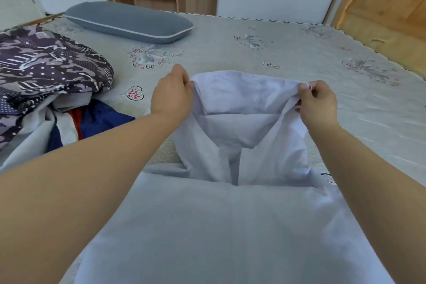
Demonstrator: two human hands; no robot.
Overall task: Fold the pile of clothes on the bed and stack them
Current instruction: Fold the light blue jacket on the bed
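Folding is under way on a pale lavender cotton shirt: the left hand and right hand each pinch a far corner of it, lifted, while the cloth below the grip lies flat on the grey quilted bedspread. Left of the grip waits the crumpled pile of red, navy and grey clothes. Next, I judge, the held edge wants carrying evenly over to make a fold.

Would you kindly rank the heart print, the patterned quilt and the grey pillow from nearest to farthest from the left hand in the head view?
From the left hand:
1. Heart print, just left.
2. Patterned quilt, farther left.
3. Grey pillow, at the bed's far side.
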